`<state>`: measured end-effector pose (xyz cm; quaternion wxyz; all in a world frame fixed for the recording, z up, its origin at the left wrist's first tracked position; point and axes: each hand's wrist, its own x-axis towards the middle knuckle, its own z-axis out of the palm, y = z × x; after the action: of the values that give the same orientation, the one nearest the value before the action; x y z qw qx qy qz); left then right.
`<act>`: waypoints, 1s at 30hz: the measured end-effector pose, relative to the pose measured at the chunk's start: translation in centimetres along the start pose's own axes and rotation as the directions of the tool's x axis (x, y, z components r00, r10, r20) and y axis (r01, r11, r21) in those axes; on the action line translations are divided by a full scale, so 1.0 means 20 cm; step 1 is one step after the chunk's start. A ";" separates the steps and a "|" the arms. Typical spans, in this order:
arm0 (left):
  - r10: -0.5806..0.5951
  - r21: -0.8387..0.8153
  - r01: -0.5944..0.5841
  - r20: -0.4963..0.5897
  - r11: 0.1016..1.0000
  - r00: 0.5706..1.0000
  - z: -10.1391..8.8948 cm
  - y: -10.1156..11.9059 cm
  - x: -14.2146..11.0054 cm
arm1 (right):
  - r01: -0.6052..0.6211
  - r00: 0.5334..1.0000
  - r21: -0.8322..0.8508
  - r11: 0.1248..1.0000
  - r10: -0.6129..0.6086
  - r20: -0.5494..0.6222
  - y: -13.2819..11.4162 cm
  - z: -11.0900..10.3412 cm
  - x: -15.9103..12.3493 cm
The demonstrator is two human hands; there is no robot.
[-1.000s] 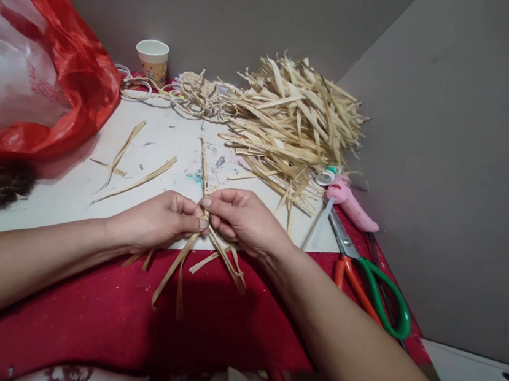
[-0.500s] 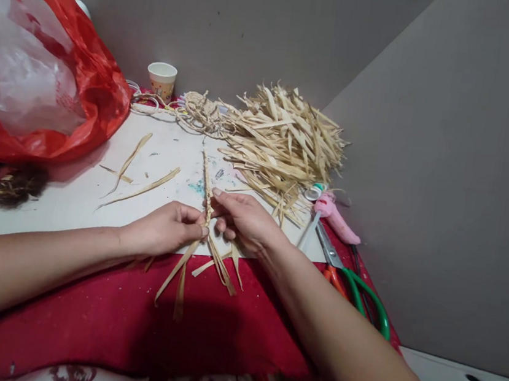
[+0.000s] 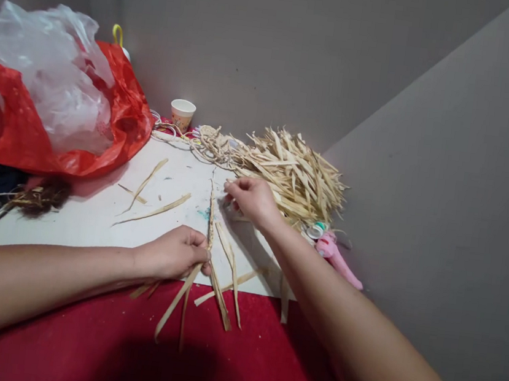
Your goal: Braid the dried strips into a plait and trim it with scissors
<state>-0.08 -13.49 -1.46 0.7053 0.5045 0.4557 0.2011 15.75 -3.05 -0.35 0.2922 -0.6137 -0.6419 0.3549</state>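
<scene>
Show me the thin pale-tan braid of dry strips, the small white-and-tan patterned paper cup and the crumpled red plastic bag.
Braid (image 3: 212,215), head view: middle of its plaited length.
Paper cup (image 3: 181,121), head view: patterned outer wall.
Red plastic bag (image 3: 18,130), head view: its front wall.

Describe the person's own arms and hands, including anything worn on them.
The left hand and right hand are without gloves. The left forearm and right forearm are bare as far as the picture shows, with no sleeve, watch or bracelet in sight. A thin ring would be too small to rule out.
</scene>
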 end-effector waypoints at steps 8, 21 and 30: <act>0.001 0.091 0.002 -0.024 0.996 1.000 -0.01 -0.01 0.01 | 0.317 0.928 -0.647 0.694 -0.369 0.059 -0.22 0.23 0.44; -0.058 0.081 0.060 -0.020 0.995 0.998 -0.02 -0.09 0.08 | 0.089 0.980 0.101 0.991 -0.105 0.172 -0.14 0.08 0.61; -0.055 0.087 0.053 0.014 0.995 0.998 -0.05 -0.05 0.04 | 0.125 0.973 0.304 0.944 -0.176 0.146 -0.12 0.06 0.60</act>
<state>-0.60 -12.81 -2.78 0.6915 0.5238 0.4718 0.1579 12.39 8.85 0.19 0.3499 -0.4799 -0.6500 0.4741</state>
